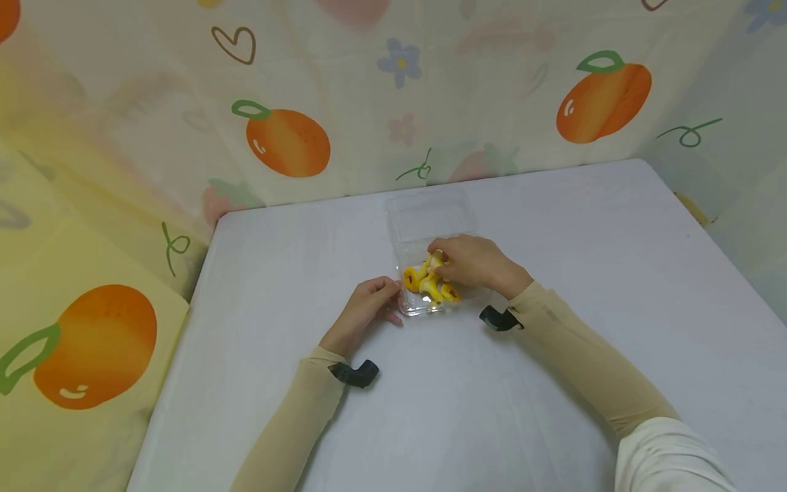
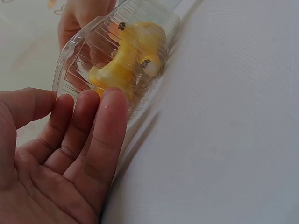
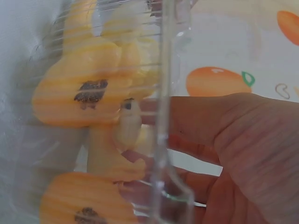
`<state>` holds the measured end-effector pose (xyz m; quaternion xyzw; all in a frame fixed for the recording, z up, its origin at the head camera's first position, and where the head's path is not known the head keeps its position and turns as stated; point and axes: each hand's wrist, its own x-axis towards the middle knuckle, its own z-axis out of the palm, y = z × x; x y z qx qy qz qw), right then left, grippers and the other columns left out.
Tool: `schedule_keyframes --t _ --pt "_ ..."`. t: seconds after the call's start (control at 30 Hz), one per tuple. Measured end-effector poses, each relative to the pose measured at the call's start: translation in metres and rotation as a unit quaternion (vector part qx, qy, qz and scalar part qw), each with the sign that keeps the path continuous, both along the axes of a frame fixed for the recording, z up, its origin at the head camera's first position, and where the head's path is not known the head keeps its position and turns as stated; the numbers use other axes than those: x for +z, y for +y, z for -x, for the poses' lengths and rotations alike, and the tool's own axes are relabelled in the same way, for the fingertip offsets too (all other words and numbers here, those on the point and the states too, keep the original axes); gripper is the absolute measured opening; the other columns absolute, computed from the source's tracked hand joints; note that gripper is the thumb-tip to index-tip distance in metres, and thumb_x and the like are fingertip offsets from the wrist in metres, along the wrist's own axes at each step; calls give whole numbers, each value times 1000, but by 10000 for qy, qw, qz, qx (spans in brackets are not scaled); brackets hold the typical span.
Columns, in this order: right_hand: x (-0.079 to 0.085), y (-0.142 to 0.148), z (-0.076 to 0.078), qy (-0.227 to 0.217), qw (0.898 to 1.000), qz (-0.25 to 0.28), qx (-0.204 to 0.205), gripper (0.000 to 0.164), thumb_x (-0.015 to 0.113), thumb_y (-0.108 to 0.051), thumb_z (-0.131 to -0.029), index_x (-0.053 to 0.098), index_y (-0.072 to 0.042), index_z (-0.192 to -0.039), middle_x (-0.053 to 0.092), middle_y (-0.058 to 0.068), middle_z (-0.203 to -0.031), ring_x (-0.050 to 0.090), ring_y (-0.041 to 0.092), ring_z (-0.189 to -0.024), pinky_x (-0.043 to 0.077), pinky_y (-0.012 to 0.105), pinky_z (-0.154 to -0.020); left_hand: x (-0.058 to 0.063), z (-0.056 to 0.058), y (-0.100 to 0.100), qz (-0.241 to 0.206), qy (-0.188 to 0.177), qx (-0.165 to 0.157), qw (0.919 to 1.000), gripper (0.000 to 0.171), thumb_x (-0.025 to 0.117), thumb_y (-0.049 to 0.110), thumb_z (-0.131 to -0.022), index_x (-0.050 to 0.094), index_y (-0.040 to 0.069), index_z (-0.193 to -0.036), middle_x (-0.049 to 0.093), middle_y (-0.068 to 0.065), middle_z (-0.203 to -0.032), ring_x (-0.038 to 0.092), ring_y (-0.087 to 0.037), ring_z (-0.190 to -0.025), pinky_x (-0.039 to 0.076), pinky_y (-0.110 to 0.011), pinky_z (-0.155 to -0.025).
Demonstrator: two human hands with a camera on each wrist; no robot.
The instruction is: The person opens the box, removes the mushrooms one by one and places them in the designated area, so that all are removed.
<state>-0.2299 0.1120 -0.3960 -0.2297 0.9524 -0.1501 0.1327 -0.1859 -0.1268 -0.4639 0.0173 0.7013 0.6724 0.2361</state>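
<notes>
Pinching the rim of a clear plastic hinged box point(image 1: 423, 313) with thumb and fingertips of the left hand point(image 1: 367, 305). Reaching in over the other side with the right hand point(image 1: 473, 262), thumb and fingers curled on a pale yellow-and-white piece point(image 1: 434, 261) inside the box, its long axis mostly hidden by the fingers. Between both hands, in the base, curved yellow pieces with orange rounded ends point(image 1: 432, 286): one orange end turned toward the left hand, another pointing away from it, slanting toward the wearer below the right hand. Dark marks on these ends, too blurred to make out. Beyond the hands, the open transparent lid point(image 1: 430, 214); beneath them, a white tabletop point(image 1: 529, 417).
</notes>
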Motion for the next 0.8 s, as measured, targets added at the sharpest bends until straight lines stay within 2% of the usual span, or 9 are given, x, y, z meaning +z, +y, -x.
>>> schedule_keyframes --t 0.3,0.5,0.6,0.8 --pt "-2 0 -4 -251 9995 -126 -169 43 67 -33 -96 55 -20 -136 71 5 -104 61 22 -86 54 37 -75 -2 -6 0 -50 54 -35 10000 26 56 28 -104 60 4 -96 63 -2 -84 62 -17 -79 62 -28 -64" --pt "-9 -2 -8 -254 9992 -256 151 43 64 -31 -99 57 -21 -140 71 3 -96 59 20 -80 52 33 -70 -5 -13 -2 2 -22 -47 10000 28 55 28 -105 60 1 -100 62 -3 -84 62 -17 -79 62 -29 -65" --pt "-9 -3 -7 -162 9996 -212 81 42 64 -31 -98 58 -20 -138 71 2 -94 59 20 -78 51 32 -70 -4 -11 -2 9 45 -75 10000 31 55 30 -105 60 0 -103 62 -4 -86 62 -18 -80 62 -29 -66" --pt "-5 -3 0 -83 9996 -30 -254 41 65 -35 -97 59 -20 -135 73 2 -103 63 20 -84 54 36 -73 0 -4 0 31 154 -53 9999 31 55 30 -105 60 0 -104 62 -3 -86 62 -18 -81 62 -29 -66"
